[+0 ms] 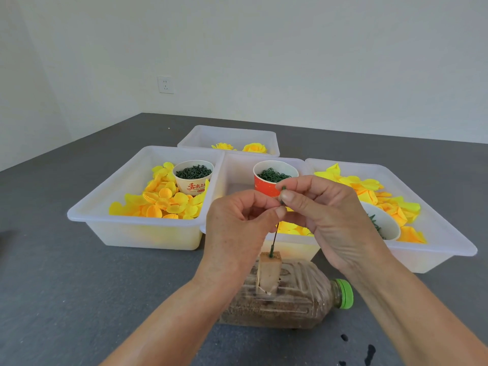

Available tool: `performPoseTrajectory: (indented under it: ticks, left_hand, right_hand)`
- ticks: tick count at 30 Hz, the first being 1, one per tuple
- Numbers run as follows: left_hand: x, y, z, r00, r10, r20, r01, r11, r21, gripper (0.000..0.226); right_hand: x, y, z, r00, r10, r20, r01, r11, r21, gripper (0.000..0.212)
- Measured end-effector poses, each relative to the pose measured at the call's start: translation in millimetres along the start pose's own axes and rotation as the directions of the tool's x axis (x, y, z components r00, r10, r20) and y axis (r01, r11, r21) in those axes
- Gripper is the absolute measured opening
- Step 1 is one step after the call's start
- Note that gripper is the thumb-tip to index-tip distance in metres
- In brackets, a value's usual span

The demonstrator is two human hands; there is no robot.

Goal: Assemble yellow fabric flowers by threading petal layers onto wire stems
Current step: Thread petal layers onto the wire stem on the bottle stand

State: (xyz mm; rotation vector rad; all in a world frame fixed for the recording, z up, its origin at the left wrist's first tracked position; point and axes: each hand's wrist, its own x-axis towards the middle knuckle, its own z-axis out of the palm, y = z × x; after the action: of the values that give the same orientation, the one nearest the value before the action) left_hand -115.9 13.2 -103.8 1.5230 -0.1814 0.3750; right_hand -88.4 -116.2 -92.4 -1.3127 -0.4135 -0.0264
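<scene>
A thin dark wire stem [274,237] stands upright in a small foam block [269,272] set into a sand-filled bottle [285,305] lying on its side. My left hand [237,228] and my right hand [324,215] meet above the block, their fingertips pinched together on the top of the stem. A small green piece [283,188] sticks up between my right thumb and forefinger. Loose yellow petals [163,199] fill the left tray [87,215]; more petals [390,202] lie in the right tray [449,249].
A white cup of dark green parts [194,175] sits in the left tray, a red cup of green rings [272,178] in the middle tray, a white bowl [385,223] in the right one. Finished yellow flowers [253,148] lie in the far tray. Dark spots [369,352] mark the grey table.
</scene>
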Motion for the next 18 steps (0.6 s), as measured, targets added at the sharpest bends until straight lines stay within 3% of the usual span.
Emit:
performPoseTrajectory:
  ticks: [5,9,12,18]
  left_hand:
    - [-0.4,-0.5,0.9,1.0,0.002,0.001,-0.001,1.0,-0.009,0.022]
    - [-0.9,-2.1,0.8,1.0,0.011,0.011,-0.01,1.0,-0.015,0.014]
    - [-1.1,-4.7,-0.3,1.0,-0.004,-0.003,0.004,1.0,-0.006,0.015]
    - [-4.5,-9.0,-4.3,0.997,-0.075,-0.002,0.075,0.997,-0.014,0.024]
  right_hand:
    - [-1.2,2.4,0.6,0.997,-0.079,0.015,0.08,0.996,-0.046,0.011]
    - [-2.8,4.6,-1.7,0.976,-0.213,0.047,0.218,0.946,-0.241,0.022]
    - [-2.6,6.6,-3.2,0.964,-0.256,0.076,0.267,0.923,-0.278,0.025]
    - [-9.9,20.4,-5.9,0.968,-0.243,0.07,0.253,0.923,-0.291,0.027]
